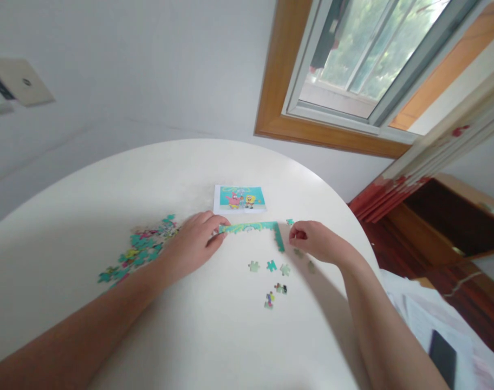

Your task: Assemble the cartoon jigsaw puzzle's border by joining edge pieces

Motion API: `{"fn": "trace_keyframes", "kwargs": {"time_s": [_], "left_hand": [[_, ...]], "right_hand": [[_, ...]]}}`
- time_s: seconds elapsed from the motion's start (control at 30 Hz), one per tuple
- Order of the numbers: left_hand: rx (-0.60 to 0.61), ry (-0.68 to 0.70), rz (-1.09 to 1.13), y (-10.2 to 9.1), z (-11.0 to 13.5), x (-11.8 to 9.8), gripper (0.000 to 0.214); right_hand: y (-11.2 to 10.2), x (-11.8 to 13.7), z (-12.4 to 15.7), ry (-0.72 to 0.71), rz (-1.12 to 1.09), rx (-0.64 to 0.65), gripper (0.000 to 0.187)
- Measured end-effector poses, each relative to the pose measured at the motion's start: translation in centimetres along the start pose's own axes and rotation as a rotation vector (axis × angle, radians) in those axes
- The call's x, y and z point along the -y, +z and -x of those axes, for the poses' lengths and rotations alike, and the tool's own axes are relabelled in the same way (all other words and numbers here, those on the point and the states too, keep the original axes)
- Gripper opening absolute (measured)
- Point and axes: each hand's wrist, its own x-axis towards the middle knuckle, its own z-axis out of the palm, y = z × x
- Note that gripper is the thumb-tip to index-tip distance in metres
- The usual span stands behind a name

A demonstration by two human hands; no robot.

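Observation:
An L-shaped strip of joined jigsaw pieces in teal and yellow lies on the white round table. My left hand grips the strip's left end between thumb and forefinger. Just right of the strip's downward arm, my right hand is closed with fingers curled together; what they hold, if anything, is hidden. A loose teal piece lies beside that hand. Several loose pieces sit below the strip, among them a teal piece, a pale piece and a multicoloured piece.
A pile of jigsaw pieces spreads beside my left forearm. Behind the strip lies a reference picture card with cartoon figures. Papers and a dark phone are at the lower right, off the table. A wall and window stand behind.

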Motion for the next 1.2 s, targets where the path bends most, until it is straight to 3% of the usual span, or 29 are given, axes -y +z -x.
{"fn": "trace_keyframes", "kwargs": {"time_s": [0.97, 1.2], "left_hand": [[0.002, -0.007, 0.024, 0.1, -0.1, 0.2, 0.023], [0.007, -0.006, 0.006, -0.2, -0.1, -0.2, 0.023]], "right_hand": [[0.7, 1.6, -0.1, 0.068, 0.081, 0.067, 0.018], [-0.3, 1.6, 0.9, -0.035, 0.047, 0.032, 0.018]]}}
